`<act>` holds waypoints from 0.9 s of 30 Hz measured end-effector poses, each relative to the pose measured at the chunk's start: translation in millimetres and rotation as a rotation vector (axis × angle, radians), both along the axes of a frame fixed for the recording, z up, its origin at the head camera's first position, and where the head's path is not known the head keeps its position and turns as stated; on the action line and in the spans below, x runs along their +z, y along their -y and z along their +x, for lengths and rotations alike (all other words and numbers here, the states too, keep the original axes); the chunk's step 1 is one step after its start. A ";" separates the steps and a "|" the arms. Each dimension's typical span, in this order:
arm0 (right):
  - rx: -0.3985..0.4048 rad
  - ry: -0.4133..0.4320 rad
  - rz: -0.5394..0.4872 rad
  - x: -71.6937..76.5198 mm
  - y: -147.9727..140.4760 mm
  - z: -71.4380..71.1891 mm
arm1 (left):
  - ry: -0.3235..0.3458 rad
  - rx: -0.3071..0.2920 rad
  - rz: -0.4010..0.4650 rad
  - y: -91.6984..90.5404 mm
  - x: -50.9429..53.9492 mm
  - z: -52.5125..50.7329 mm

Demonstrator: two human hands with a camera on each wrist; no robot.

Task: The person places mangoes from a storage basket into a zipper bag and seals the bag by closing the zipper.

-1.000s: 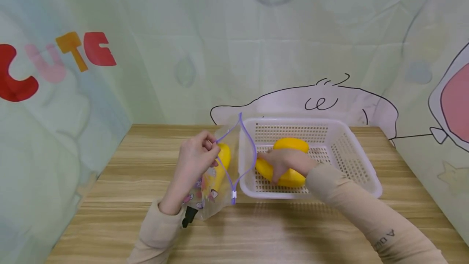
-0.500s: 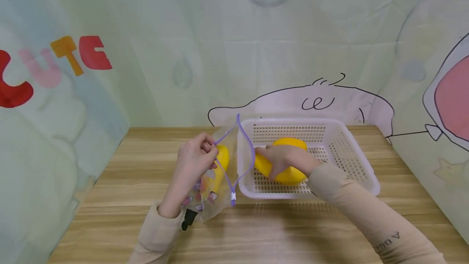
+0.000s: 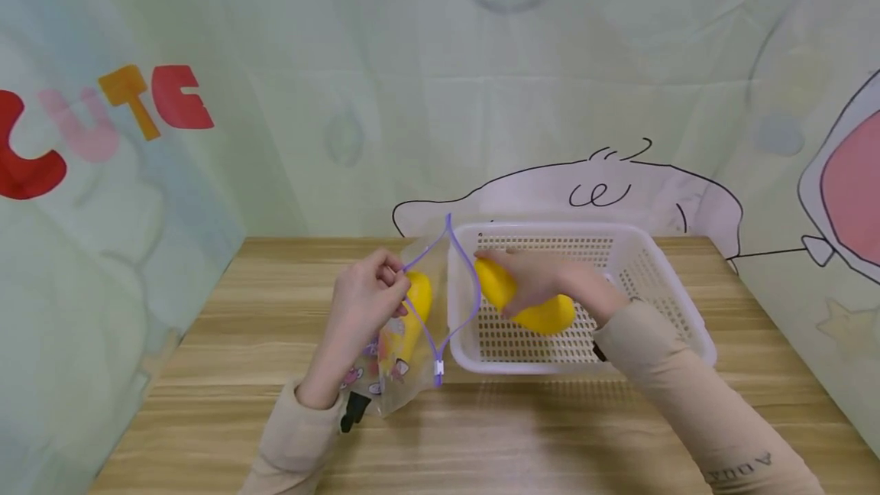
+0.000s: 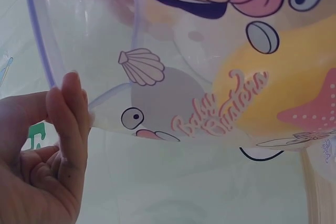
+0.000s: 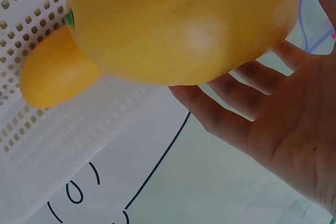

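Observation:
My left hand [image 3: 367, 292] pinches the purple rim of a clear zip bag [image 4: 194, 93] printed with cartoons, its mouth spread wide toward the basket. Inside that bag lies a yellow mango [image 3: 417, 304]. A white slider [image 3: 438, 367] sits at the near end of the zip. Over the white basket [image 3: 474, 361], my right hand [image 3: 536, 277] grips a second yellow mango [image 3: 550, 317], fingers and thumb around its sides. The right wrist view shows a third mango [image 5: 58, 69] resting in the basket; in the head view the hand hides it.
The perforated basket stands to the right of the bag, close against its mouth. Both are on a wooden table [image 3: 481, 434]. A printed cloth backdrop [image 3: 309, 136] rises behind the table and along its sides.
My right hand has lifted the mango off the basket floor and shifted slightly away from me. The left hand and the bag stay where they were.

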State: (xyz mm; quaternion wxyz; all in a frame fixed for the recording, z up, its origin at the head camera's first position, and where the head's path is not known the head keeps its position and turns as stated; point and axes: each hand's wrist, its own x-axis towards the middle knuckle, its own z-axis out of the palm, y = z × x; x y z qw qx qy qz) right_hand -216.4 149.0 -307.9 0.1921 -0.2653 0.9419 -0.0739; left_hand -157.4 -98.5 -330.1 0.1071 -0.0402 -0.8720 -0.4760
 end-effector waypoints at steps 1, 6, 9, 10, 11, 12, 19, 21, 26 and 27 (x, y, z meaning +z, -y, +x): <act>-0.007 0.006 -0.006 1.7 -1.0 0.2 | 0.001 0.004 -0.003 -0.1 -0.1 0.0; -0.045 0.022 -0.054 5.4 -5.4 1.3 | -0.006 -0.002 -0.009 -0.7 -0.3 0.0; -0.046 0.016 -0.081 6.6 -8.1 2.5 | -0.013 -0.012 -0.005 -0.9 -0.7 -0.4; -0.041 0.013 -0.091 7.1 -9.0 2.9 | -0.014 -0.014 -0.003 -0.9 -0.9 -0.6; -0.036 0.008 -0.101 7.8 -9.6 3.5 | -0.015 -0.014 -0.003 -1.0 -1.1 -0.7; -0.027 0.002 -0.111 8.7 -10.2 4.1 | -0.015 -0.014 -0.004 -1.1 -1.3 -0.8; 0.014 -0.031 -0.207 16.4 -12.2 9.5 | -0.027 -0.014 -0.016 -1.8 -2.2 -1.0; 0.013 -0.037 -0.227 18.1 -12.4 11.1 | -0.030 -0.017 -0.018 -1.9 -2.1 -1.3; 0.022 -0.064 -0.275 20.9 -13.4 14.3 | -0.033 -0.017 -0.022 -2.5 -2.0 -1.6; 0.028 -0.071 -0.287 21.5 -13.6 15.0 | -0.033 -0.016 -0.024 -2.6 -2.0 -1.6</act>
